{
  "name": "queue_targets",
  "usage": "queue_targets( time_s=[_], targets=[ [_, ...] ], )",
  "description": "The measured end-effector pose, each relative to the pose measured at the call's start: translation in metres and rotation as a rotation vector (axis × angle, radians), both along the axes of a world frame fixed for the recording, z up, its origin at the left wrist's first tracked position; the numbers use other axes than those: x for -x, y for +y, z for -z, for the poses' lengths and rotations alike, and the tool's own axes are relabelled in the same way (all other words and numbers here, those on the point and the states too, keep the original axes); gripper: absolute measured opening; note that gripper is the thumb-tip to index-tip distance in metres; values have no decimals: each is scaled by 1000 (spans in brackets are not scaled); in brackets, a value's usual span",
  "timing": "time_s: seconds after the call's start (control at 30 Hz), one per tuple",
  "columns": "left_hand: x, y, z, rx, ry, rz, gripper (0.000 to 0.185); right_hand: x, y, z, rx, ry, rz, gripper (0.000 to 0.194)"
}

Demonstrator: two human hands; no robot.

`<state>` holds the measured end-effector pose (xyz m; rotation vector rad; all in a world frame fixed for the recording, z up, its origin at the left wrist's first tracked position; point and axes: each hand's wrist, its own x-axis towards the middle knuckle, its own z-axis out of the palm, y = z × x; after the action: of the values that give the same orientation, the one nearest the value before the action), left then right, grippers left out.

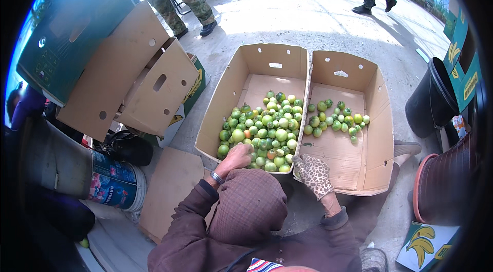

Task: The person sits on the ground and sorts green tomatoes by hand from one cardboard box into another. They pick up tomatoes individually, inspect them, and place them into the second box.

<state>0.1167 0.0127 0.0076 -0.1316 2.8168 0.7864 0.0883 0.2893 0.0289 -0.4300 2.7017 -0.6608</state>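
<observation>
My bare left hand (239, 155), with a metal-banded watch at the wrist, reaches over the near left rim of a cardboard box (217, 98). Its curled fingers touch a pile of mostly green tomatoes (266, 120); whether they grip one is hidden. My right hand (314, 175), in a leopard-print glove, is at the near corner where this box meets a second cardboard box (375, 133). Its fingertips are by the shared rim, and their grip is unclear. The second box holds fewer green tomatoes (347, 119), a few yellowish, and a small leaf (307, 144).
Stacked cardboard boxes (158, 83) lean at the left above a printed bucket (115, 181). A black bucket (429, 98) and a reddish-rimmed tub (418, 191) are at the right. Flat cardboard (169, 187) lies by my left arm. Two people (192, 0) in camouflage trousers are beyond the boxes.
</observation>
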Motion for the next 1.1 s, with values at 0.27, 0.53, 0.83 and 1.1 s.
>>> queue_targets(
  time_s=[0.27, 0.53, 0.83, 1.1],
  targets=[
    [13, -5, 30, -110, 84, 43, 26, 6, 12, 34, 348, -6, -55, 49],
    [19, 18, 20, 239, 242, -218, 35, 4, 9, 9, 308, -169, -1, 60],
    [2, 28, -2, 147, 243, -13, 28, 10, 5, 49, 360, -31, -38, 67],
    [-23, 45, -77, -51, 90, 256, 22, -7, 5, 1, 270, -211, 15, 73]
  ],
)
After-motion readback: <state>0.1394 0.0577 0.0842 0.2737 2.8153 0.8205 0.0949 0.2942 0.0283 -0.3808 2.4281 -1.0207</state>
